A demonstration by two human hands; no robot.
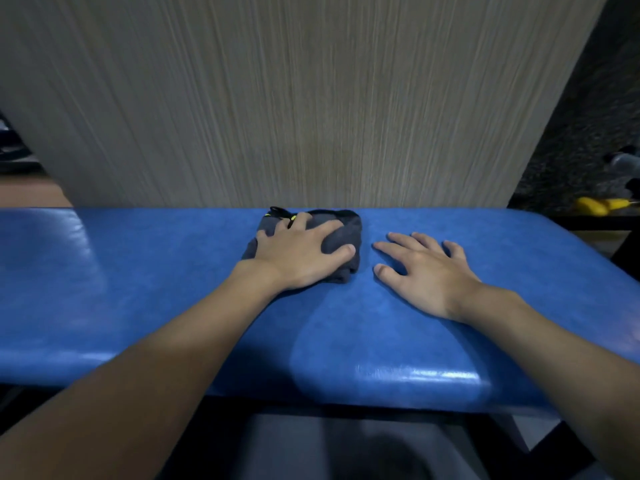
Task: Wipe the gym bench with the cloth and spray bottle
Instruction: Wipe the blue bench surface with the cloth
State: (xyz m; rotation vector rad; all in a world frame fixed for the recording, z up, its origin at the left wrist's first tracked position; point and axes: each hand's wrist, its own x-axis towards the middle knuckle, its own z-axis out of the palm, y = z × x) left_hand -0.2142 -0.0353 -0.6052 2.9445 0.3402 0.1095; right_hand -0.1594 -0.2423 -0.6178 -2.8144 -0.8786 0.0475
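A blue padded gym bench (138,289) runs across the view from left to right. A folded dark grey cloth (346,230) with a black and yellow tag lies on it near the far edge. My left hand (301,254) presses flat on the cloth with spread fingers. My right hand (422,271) rests flat on the bare bench pad just to the right of the cloth, fingers straight. No spray bottle is in view.
A beige wood-grain wall panel (311,98) stands right behind the bench. At the far right a yellow object (592,205) lies on dark speckled floor. Black frame parts (554,448) show below the bench at the lower right.
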